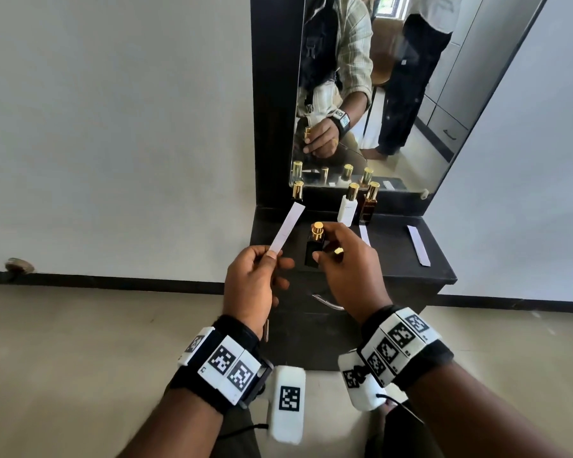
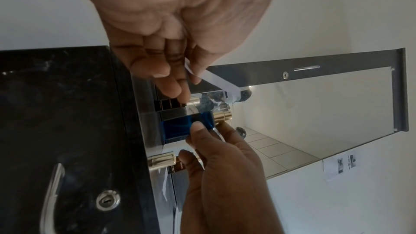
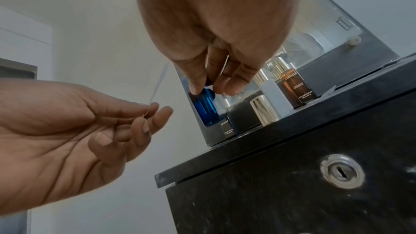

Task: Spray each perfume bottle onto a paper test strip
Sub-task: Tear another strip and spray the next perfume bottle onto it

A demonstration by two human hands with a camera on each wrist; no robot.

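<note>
Blue-tinted bottle (image 1: pixel 314 247) with gold nozzle, cap off, held by right hand (image 1: pixel 348 269), fingers curled round its body, above front left of tabletop (image 1: pixel 394 256). Left hand (image 1: pixel 252 282) pinches paper strip (image 1: pixel 286 228) by lower end, strip slanting up just left of nozzle. Step in hand: lining up for spray. Next, I judge: aim nozzle at strip, fingertip onto pump, press. White bottle (image 1: pixel 348 204) and amber bottle (image 1: pixel 368 206) stand capped at back edge; spare strips (image 1: pixel 418 245) lie toward right edge.

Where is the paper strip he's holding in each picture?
Head: the strip slants up from the left hand, left of centre.
Left wrist: it sticks out rightward from that hand's fingertips, upper middle.
Right wrist: seen edge-on, a thin line rising from the left hand's fingertips, left of centre.
Shared landmark: the blue bottle gripped in the right hand.
</note>
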